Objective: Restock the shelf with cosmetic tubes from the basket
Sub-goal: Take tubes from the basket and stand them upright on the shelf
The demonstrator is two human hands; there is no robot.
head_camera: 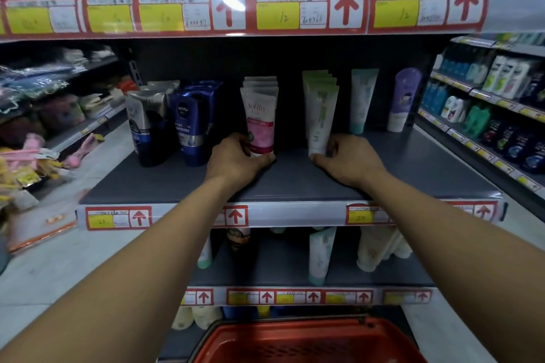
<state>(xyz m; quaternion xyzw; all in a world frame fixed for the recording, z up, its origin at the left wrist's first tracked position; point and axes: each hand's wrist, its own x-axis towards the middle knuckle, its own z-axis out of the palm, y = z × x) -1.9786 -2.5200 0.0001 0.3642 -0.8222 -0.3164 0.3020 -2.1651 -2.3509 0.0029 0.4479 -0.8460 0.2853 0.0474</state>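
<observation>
1. The left hand (236,156) grips the base of a white-and-pink tube (259,124), upright on the grey shelf (413,168).
2. The right hand (345,160) grips a pale green tube (320,124), slightly tilted.
3. The red basket (309,342) sits below both hands.

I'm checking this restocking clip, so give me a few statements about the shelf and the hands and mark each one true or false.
1. The left hand holds the base of the pink and white tube. True.
2. The right hand hangs idle beside the basket. False: it holds the foot of the pale green tube on the shelf.
3. The pink and white tube lies flat. False: it stands upright.
4. The red basket sits below the arms. True.
5. The purple tube stands right of the pale green tube. True.
</observation>
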